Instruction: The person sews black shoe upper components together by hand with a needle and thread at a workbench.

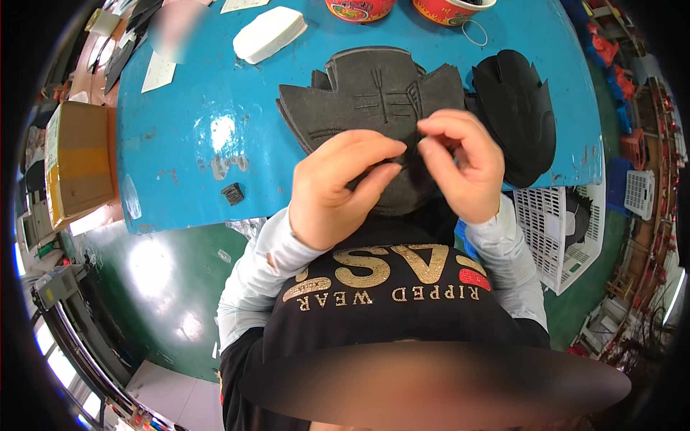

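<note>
- From where I stand, a stack of dark grey moulded panels (359, 106) lies on the blue table (180, 154), its lower end at the near edge, close against the wearer's black shirt (374, 316).
- The left hand (332, 185) is over the stack's lower part, thumb and forefinger drawn close together; whether they pinch something dark, I cannot tell.
- The right hand (471, 164) curls just beside it, thumb and forefinger bent toward each other; its grip is equally unclear.
- Anything small between those fingertips could drop and be lost against the dark panels, black on grey.
- With the stack so near the edge, a forearm or the shirt could nudge it askew.
- The right hand, swinging wide, might knock the black panel stack (512, 118) toward the white crate (540, 241) below.
</note>
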A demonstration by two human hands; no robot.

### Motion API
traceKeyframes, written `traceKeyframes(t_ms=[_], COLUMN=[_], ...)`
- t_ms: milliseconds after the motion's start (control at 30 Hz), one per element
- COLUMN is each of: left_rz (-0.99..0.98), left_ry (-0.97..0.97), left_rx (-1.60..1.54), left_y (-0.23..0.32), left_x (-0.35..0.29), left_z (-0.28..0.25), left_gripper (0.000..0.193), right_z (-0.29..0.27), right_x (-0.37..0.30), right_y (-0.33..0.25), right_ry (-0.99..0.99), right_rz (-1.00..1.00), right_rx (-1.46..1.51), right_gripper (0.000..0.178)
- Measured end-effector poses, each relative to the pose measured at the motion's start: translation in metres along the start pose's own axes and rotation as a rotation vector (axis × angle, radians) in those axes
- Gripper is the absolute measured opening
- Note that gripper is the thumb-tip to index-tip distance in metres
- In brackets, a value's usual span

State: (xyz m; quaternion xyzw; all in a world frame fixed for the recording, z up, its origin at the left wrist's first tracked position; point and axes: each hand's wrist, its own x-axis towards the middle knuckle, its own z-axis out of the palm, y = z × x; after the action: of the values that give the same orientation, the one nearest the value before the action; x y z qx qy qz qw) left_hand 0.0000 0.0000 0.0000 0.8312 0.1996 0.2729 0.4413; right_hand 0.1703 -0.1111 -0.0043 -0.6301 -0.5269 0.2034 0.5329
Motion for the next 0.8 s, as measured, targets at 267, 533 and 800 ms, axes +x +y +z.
traceKeyframes(t_ms=[267, 533, 800], left_rz=[0.125, 0.14, 0.083], left_ry=[0.038, 0.123, 0.302], left_rx=[-0.355, -0.466, -0.342], left_y=[-0.008, -0.016, -0.006], left_x=[-0.022, -0.023, -0.018], left_z=[-0.011, -0.002, -0.007], left_gripper=[0.028, 0.03, 0.031], right_z=[0.026, 0.027, 0.025], right_x=[-0.013, -0.015, -0.005], right_y=[-0.023, -0.026, -0.02], right_ry=[-0.124, -0.144, -0.102], right_rz=[0.325, 0.368, 0.263], right_rx=[0.73, 0.74, 0.766], right_gripper=[0.018, 0.018, 0.023])
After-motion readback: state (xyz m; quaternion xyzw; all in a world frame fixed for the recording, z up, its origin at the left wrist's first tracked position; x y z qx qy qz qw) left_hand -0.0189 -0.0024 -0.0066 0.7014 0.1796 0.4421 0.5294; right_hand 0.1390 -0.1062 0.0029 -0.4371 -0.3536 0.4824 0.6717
